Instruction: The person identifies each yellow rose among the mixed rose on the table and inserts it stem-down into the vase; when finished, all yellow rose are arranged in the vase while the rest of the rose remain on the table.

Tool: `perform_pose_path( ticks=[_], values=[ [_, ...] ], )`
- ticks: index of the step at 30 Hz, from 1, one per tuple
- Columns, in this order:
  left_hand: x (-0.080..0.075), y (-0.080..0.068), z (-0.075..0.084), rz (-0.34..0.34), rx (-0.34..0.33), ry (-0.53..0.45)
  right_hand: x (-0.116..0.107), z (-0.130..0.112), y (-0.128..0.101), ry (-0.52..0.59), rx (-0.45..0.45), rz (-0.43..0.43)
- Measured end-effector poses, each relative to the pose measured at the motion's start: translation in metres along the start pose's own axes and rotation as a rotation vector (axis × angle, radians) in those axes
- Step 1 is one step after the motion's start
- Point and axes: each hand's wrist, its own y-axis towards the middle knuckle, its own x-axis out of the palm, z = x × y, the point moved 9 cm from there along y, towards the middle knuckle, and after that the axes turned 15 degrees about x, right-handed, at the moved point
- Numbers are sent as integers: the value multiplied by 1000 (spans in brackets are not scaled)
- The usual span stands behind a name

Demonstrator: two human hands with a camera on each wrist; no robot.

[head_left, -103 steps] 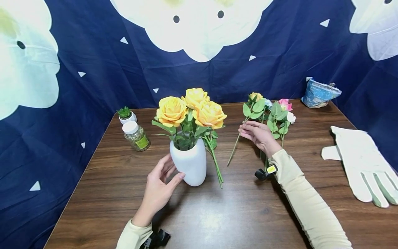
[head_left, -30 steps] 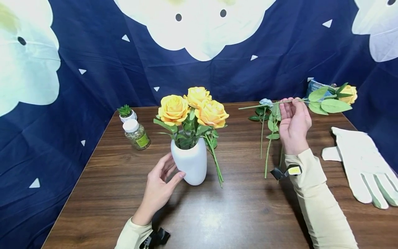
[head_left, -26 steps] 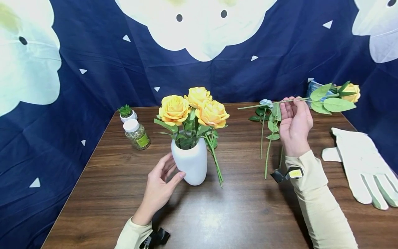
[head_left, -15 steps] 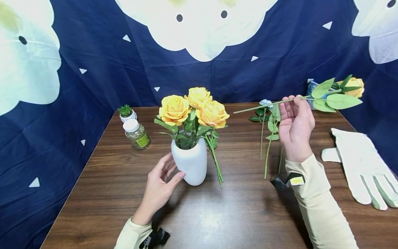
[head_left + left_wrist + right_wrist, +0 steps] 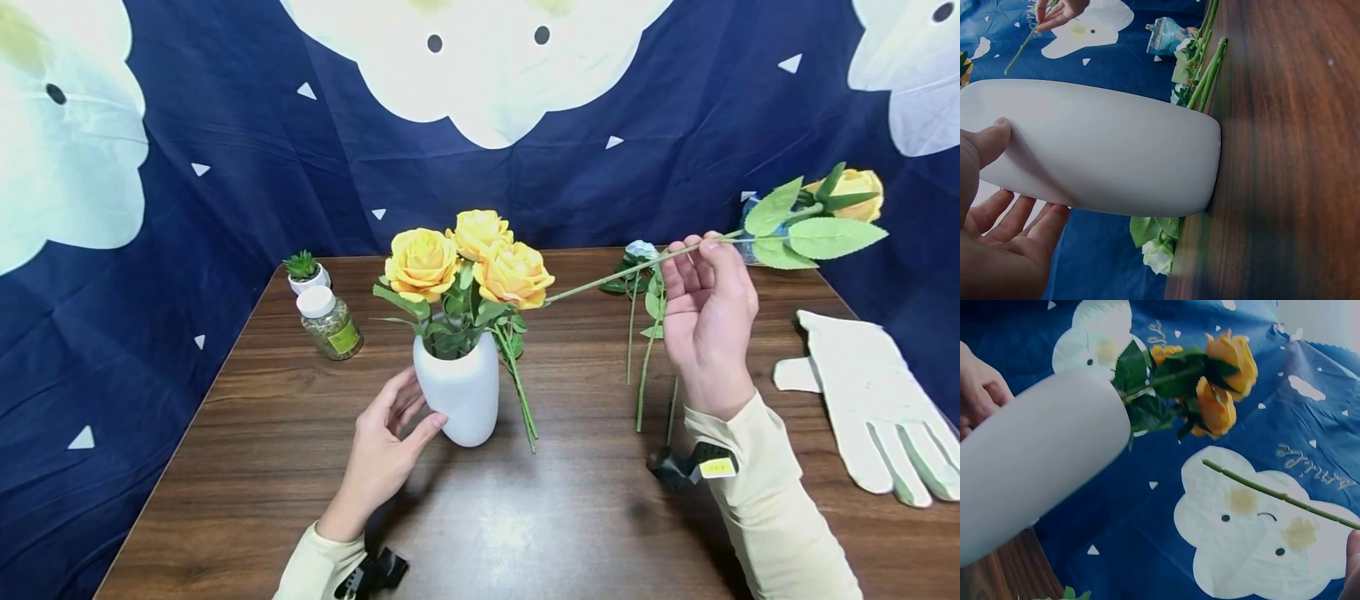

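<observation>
In the head view, the right hand (image 5: 708, 312) pinches the thin green stem of a yellow artificial rose (image 5: 843, 185) between fingertips and thumb, holding it above the brown wooden table (image 5: 525, 517); the cut end points toward the three yellow roses (image 5: 468, 258) in the white oval ceramic vase (image 5: 457, 396). The left hand (image 5: 382, 454) cups the vase's side, fingers relaxed.

In the left wrist view, thumb and straight fingers (image 5: 997, 215) lie against the vase (image 5: 1104, 156).

In the right wrist view, the stem (image 5: 1272, 494) hangs just beside the vase mouth (image 5: 1110, 412).
</observation>
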Motion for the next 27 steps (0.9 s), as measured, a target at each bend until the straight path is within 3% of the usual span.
perform_pose_path(
  ticks=[20, 27],
  values=[
    [0, 3, 3, -7, 14, 6, 22, 19, -39, -73, 39, -154],
    [0, 1, 3, -8, 7, 2, 29, 22, -51, -233, -48, -159]
  ],
)
